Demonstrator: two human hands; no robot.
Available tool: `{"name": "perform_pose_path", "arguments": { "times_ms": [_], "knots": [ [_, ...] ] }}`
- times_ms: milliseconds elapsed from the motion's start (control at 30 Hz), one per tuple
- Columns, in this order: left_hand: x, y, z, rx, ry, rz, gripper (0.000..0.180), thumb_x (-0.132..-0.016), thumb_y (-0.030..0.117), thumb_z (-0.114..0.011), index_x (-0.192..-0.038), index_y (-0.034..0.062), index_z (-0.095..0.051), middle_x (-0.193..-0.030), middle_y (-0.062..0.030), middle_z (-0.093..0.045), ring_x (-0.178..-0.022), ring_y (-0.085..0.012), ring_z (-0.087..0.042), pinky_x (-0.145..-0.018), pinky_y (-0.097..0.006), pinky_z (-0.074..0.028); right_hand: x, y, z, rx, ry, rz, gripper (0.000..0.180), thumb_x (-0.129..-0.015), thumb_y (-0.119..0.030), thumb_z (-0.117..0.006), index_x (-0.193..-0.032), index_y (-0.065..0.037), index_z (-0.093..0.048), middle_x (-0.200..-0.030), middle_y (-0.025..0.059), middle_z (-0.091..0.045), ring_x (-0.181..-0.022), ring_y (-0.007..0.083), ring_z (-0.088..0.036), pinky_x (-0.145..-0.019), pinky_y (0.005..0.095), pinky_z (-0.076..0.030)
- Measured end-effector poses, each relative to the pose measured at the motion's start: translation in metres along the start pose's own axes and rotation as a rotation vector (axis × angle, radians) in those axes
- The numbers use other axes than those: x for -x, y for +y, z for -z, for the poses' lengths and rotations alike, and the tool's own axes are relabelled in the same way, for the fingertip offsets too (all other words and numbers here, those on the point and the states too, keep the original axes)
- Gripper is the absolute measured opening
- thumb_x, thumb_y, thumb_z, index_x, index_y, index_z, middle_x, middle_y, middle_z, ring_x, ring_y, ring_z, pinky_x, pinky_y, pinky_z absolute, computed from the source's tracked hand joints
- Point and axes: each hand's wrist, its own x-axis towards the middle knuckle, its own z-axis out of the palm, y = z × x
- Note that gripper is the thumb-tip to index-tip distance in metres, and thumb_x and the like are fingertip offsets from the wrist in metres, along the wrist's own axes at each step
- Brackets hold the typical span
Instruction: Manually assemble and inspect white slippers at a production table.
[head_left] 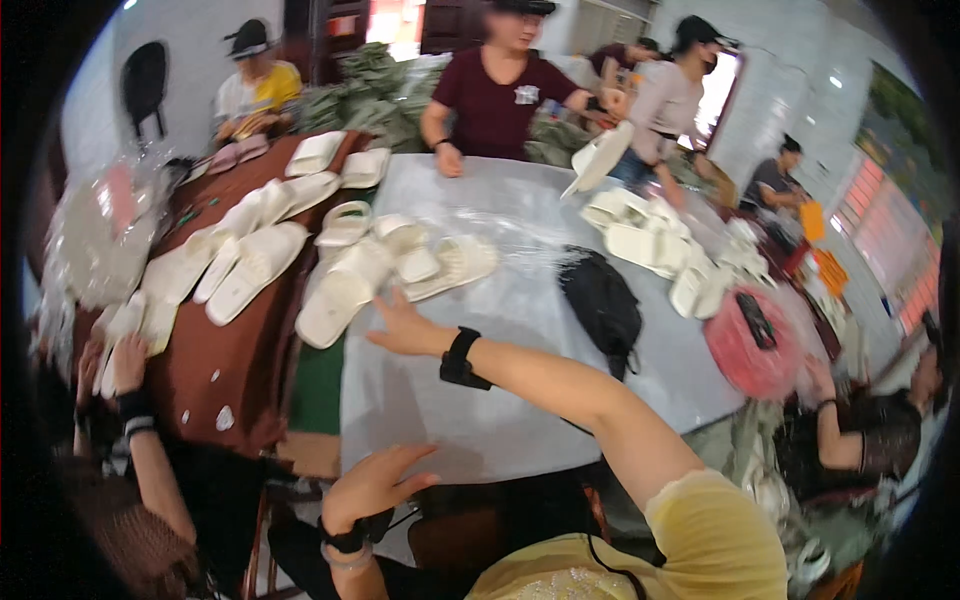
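My right hand [408,326] reaches over the grey tabletop [470,400], fingers spread and holding nothing. Its fingertips are at the edge of a cream slipper [345,290]; whether they touch it, I cannot tell. More cream slippers lie just beyond, among them one with a wide strap [462,265] and another on its side [343,224]. Lower down, by the near edge of the table, my left hand [385,483] hangs with fingers stretched out and nothing in them. A black band is around each wrist.
Slippers lie in rows on a brown cloth [235,370] at left, where a co-worker's hands [128,365] handle some. A black bag [600,300] and a pink plastic bundle [750,350] sit to the right, near a slipper pile [640,235]. Across the table, a person holds up a slipper [598,160].
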Motion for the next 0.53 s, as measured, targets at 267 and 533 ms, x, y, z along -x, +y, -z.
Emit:
{"name": "perform_pose_path", "arguments": {
  "times_ms": [267, 533],
  "knots": [
    [-0.01, 0.003, 0.001, 0.033, -0.034, 0.07, 0.04, -0.081, 0.025, -0.062, -0.113, 0.0028, -0.053, -0.102, -0.0169, -0.058, -0.095, -0.0329, -0.055, -0.08, -0.037, -0.044, 0.174, 0.037, 0.158, 0.088, 0.065, -0.048, 0.062, -0.083, -0.036, -0.056, -0.129, 0.0, -0.035, -0.132, 0.0244, -0.034, -0.125, 0.0365, -0.029, -0.101, 0.0406, -0.029],
    [-0.026, 0.006, -0.011, 0.033, -0.094, 0.058, 0.039, -0.079, 0.024, -0.064, -0.111, 0.0032, -0.055, -0.102, -0.0165, -0.059, -0.092, -0.0325, -0.056, -0.077, -0.037, -0.045, 0.405, 0.237, 0.343, 0.672, 0.527, -0.907, 0.058, -0.076, -0.038, -0.063, -0.121, -0.005, -0.048, -0.119, 0.0203, -0.049, -0.112, 0.0346, -0.047, -0.092, 0.044, -0.039]
  ]
}}
